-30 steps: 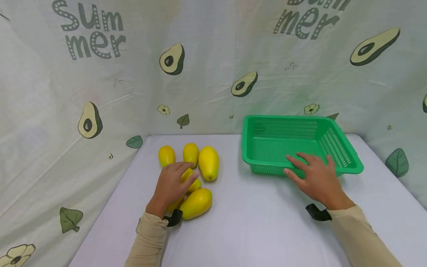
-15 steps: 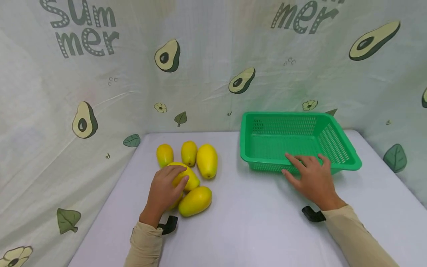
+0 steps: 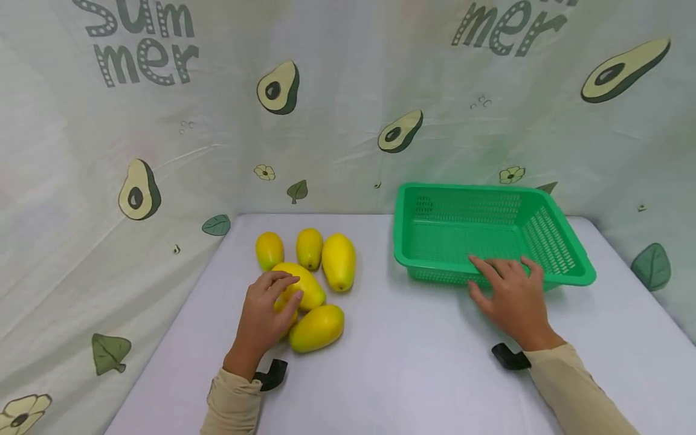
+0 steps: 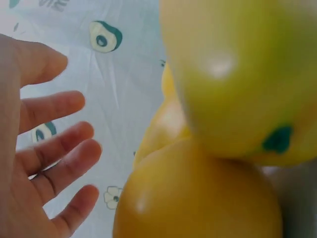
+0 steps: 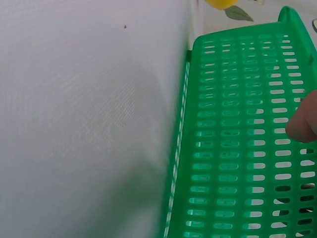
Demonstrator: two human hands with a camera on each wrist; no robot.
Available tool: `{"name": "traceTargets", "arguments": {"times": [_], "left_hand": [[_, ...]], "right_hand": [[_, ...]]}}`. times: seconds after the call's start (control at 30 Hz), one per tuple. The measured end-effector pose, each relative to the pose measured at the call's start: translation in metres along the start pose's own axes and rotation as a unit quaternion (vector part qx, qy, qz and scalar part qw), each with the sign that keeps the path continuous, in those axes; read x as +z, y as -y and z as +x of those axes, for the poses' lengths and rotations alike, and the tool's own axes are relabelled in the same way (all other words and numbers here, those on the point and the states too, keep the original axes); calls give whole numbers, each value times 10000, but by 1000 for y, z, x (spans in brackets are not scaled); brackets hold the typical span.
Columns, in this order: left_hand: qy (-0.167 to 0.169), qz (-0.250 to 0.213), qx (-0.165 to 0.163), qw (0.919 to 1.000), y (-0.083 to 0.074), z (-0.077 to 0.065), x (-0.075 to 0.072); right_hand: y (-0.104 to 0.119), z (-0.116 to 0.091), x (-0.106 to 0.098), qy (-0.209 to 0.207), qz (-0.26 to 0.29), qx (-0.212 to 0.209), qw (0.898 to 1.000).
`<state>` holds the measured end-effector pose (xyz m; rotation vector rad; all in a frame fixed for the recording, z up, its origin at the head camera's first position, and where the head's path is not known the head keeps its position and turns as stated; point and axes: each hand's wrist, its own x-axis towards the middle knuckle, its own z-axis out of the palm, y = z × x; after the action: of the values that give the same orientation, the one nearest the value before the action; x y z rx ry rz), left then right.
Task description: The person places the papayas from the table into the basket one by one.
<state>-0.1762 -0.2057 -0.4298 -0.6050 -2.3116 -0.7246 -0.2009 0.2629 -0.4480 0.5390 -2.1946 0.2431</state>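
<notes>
My left hand (image 3: 264, 314) hovers at the left side of a yellow mango-like fruit (image 3: 307, 289), fingers loosely bent and apart. In the left wrist view, a gap separates the left fingers (image 4: 74, 161) from the fruit (image 4: 198, 193). Another yellow fruit (image 3: 317, 328) lies closest to me, and one more is partly hidden beneath the left hand. My right hand (image 3: 513, 299) grips the near wall of a green plastic basket (image 3: 435, 273). Its thumb (image 5: 304, 121) lies outside the slotted wall (image 5: 233, 139), and fingers show through the slots from inside.
Three more yellow fruits stand farther back, including a large one (image 3: 339, 263). A white-covered table (image 3: 397, 356) carries everything. Behind it hangs a pale curtain (image 3: 337, 72) printed with avocados and leaves.
My left hand has drawn back left and toward me, uncovering more of the middle fruit. The right hand has come down, with its fingers over the basket's rim. The basket stays in place.
</notes>
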Motion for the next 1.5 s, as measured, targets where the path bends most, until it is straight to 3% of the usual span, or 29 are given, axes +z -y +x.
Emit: {"name": "traceTargets", "arguments": {"times": [0.33, 0.57, 0.7, 0.87, 1.17, 1.3, 1.5], "left_hand": [[458, -82, -376, 9982, -1, -3, 6], [754, 133, -138, 9970, 1, 4, 1], [1014, 412, -273, 9936, 5, 2, -3], [1506, 551, -910, 9829, 10, -6, -13], [2276, 180, -1836, 9561, 15, -13, -23], [2543, -73, -2084, 9444, 20, -13, -29], [2759, -258, -2259, 9339, 30, -15, -41]], "right_hand": [[-5, -2, -7, 87, 113, 101, 9998], [-8, -2, -11, -113, 140, 217, 9996], [-9, -5, -10, -188, 153, 245, 9994], [-6, -7, -6, -71, 135, 233, 9996], [-4, -7, -2, 242, -12, 253, 9994], [-4, -6, 0, 212, -6, 227, 9995], [-4, -4, 6, 27, 42, 219, 9997]]}}
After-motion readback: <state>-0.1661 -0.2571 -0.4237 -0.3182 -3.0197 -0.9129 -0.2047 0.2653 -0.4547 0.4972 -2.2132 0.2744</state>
